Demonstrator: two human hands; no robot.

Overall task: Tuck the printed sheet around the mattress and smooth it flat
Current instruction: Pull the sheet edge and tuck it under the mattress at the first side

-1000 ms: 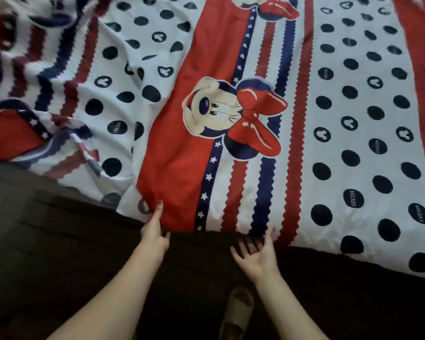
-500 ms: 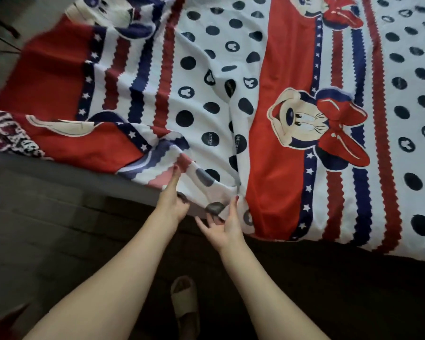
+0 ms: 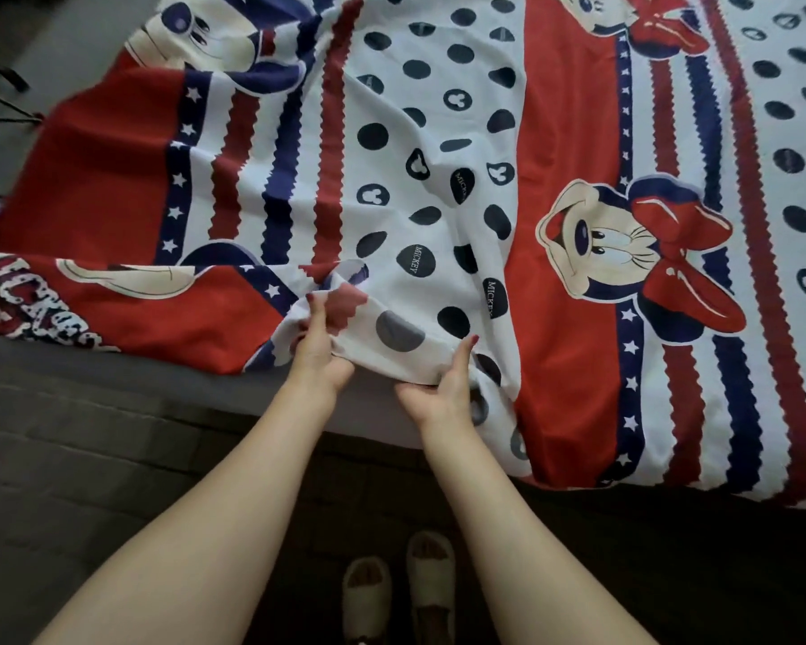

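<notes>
Head view: nearest, two pale slippers (image 3: 399,586) stand on dark floor below both forearms. The left hand (image 3: 318,349) and right hand (image 3: 443,388) each pinch the folded-back hem of the printed sheet (image 3: 415,216) at the mattress (image 3: 196,381) edge, whose bare grey side shows left of the grip. Beyond the hands the sheet lies creased; rightward it hangs over the edge.

Both bare forearms reach forward side by side to the near edge of the red, white and navy printed cotton sheet (image 3: 438,179). The left hand (image 3: 319,351) pinches a fold, thumb on top. The right hand (image 3: 443,388) grips the hem, fingers apparently curled beneath.
</notes>
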